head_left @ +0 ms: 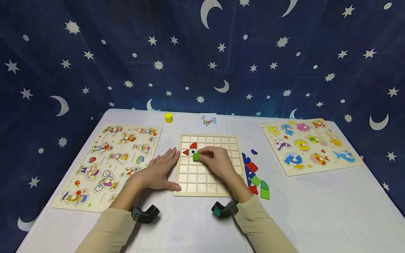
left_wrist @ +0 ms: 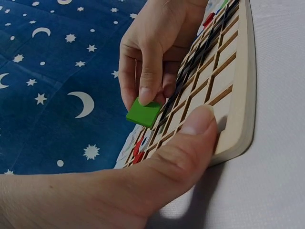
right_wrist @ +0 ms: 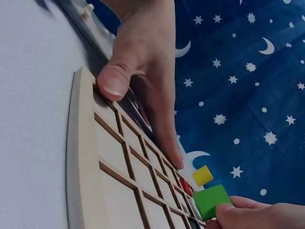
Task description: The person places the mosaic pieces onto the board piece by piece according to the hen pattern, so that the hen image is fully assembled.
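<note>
A wooden grid board (head_left: 206, 188) lies at the middle of the table. My left hand (head_left: 157, 172) steadies it from the left, fingers spread along that side and the thumb on the near-left corner. Between thumb and fingers, my right hand (head_left: 219, 162) pinches a green square tile (head_left: 196, 157); the left wrist view shows this tile (left_wrist: 144, 113) tilted above the grid. Just beyond it, a red quarter-circle piece (head_left: 193, 145), a small red triangle (head_left: 185, 152) and a white piece with a dark dot (head_left: 192, 151) sit in the upper-left cells.
Loose blue, red and green pieces (head_left: 256, 180) are scattered right of the board, partly behind the right forearm. A picture card (head_left: 209, 120) and a yellow cylinder (head_left: 168, 118) stand at the back. Picture peg puzzles flank the board, one left (head_left: 98, 154), one right (head_left: 311, 165).
</note>
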A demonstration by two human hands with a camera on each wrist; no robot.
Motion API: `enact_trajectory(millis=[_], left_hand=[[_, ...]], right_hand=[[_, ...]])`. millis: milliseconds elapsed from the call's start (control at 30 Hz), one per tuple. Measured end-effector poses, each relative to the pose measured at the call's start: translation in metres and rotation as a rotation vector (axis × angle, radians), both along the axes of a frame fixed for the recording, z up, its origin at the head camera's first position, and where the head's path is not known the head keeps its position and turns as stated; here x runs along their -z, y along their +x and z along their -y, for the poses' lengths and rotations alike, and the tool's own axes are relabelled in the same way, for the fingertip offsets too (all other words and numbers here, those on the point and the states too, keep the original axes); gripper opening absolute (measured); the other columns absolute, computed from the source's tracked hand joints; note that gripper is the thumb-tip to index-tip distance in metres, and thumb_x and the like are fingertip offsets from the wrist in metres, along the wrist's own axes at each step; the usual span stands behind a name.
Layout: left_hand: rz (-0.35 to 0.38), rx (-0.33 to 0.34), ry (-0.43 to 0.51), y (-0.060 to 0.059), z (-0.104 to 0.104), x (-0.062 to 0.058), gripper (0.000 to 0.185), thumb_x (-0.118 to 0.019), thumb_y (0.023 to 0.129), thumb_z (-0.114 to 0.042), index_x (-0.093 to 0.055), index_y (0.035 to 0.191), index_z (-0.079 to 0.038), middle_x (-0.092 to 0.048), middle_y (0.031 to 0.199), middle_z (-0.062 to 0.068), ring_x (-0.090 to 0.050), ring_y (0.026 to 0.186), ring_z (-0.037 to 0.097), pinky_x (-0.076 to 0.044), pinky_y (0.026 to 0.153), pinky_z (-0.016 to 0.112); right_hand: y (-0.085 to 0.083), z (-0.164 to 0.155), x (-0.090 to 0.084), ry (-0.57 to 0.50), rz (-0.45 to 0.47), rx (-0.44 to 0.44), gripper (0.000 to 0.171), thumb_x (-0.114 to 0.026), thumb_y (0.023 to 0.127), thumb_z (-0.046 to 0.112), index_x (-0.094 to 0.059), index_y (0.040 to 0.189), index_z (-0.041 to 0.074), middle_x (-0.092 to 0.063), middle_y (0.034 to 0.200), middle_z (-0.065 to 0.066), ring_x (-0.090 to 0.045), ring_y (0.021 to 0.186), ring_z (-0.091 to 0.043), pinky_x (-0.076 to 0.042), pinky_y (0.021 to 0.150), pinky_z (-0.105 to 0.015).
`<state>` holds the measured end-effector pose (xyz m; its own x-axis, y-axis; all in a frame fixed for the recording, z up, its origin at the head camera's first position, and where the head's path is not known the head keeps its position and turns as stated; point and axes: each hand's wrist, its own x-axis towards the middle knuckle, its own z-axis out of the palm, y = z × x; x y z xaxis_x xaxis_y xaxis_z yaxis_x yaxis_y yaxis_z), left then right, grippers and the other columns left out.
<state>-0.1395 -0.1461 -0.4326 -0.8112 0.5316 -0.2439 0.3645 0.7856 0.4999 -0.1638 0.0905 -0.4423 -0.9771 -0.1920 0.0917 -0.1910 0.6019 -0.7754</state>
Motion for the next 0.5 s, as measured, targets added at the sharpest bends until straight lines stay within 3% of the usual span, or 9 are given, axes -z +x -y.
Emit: enact_trajectory(millis=[500], left_hand=[[-0.007, 0.005, 0.002, 0.0011, -0.0017, -0.0032, 0.116, -0.073, 0.07, -0.061, -0.013, 0.153, -0.006, -0.006, 0.16, 0.014, -0.003, 0.149, 0.031, -0.008, 0.116, 0.059]], right_hand=[[0.0015, 0.0081, 0.0086, -0.041, -0.021, -0.029, 0.01, -0.074, 0.083, 0.014, -0.073, 0.092, 0.016, -0.071, 0.078, 0.004, -0.059, 0.066, -0.005, -0.049, 0.062, -0.02]])
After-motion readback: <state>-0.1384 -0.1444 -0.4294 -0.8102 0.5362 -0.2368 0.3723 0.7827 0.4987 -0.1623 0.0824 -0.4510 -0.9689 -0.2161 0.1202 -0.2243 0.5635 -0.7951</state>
